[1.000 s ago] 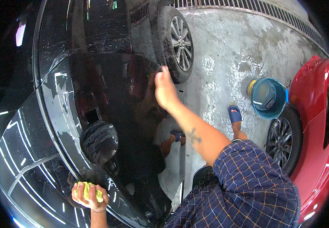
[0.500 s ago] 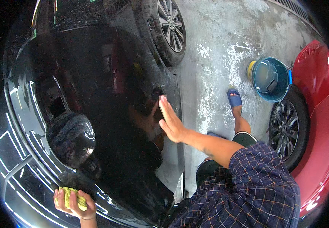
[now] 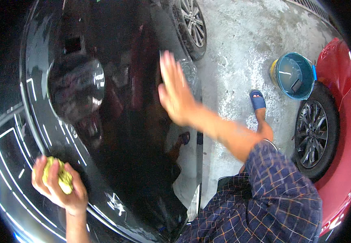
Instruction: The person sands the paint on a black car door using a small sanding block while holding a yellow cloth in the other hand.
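My left hand (image 3: 60, 188) is wrapped round a crumpled yellow cloth (image 3: 61, 175) at the lower left. The cloth rests against the glossy black car (image 3: 122, 133), by the curved trim strip at the edge of the roof. Fingers stretched out and together, my right hand (image 3: 175, 91) is at the car's side panel, slightly blurred. Whether its palm touches the paint I cannot tell. A round, shiny dark shape, seemingly a reflection, shows on the bodywork between the two hands.
A blue bucket (image 3: 293, 77) with water and a dark object in it stands at the right. Beside it are a wheel (image 3: 314, 131) and a red car (image 3: 347, 117). My foot in a blue slipper (image 3: 258, 100) is on the wet concrete floor (image 3: 232, 44). The black car's wheel (image 3: 193, 26) shows at the top.
My left hand with the cloth has moved up and left along the car's edge. My right hand has slid farther up the side panel. The view has shifted along the car.
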### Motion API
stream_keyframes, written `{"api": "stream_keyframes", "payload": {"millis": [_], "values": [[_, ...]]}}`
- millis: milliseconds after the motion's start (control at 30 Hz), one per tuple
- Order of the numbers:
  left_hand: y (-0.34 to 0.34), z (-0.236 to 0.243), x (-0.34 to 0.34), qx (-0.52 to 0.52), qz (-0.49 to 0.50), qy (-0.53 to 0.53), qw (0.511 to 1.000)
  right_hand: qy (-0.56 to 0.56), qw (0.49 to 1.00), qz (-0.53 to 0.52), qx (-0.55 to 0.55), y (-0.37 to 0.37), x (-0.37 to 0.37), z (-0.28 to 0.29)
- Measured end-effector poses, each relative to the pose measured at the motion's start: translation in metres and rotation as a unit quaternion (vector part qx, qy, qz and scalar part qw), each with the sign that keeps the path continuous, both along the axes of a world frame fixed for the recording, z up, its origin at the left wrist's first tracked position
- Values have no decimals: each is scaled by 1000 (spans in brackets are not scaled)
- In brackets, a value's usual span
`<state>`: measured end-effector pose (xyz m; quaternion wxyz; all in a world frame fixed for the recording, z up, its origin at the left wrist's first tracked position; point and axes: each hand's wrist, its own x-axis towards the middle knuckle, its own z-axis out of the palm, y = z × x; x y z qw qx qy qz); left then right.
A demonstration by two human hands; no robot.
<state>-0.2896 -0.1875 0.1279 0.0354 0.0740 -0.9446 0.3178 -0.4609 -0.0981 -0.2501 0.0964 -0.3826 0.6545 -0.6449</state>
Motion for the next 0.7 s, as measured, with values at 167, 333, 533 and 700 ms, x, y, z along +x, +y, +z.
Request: {"api": "stream_keyframes", "payload": {"millis": [167,333,533,700], "values": [[-7,-6,-26,0,-42,23,999,-22,989,-130,-61,-61,-102,12],[-10,-4,-18,-13,-40,38,998,-62,994,90,-32,88,184,34],[-2,-4,-37,-16,-70,57,996,32,995,-97,-11,-14,-26,55],[0,2,-28,-2,-50,54,997,22,995,-71,67,-13,28,90]]}}
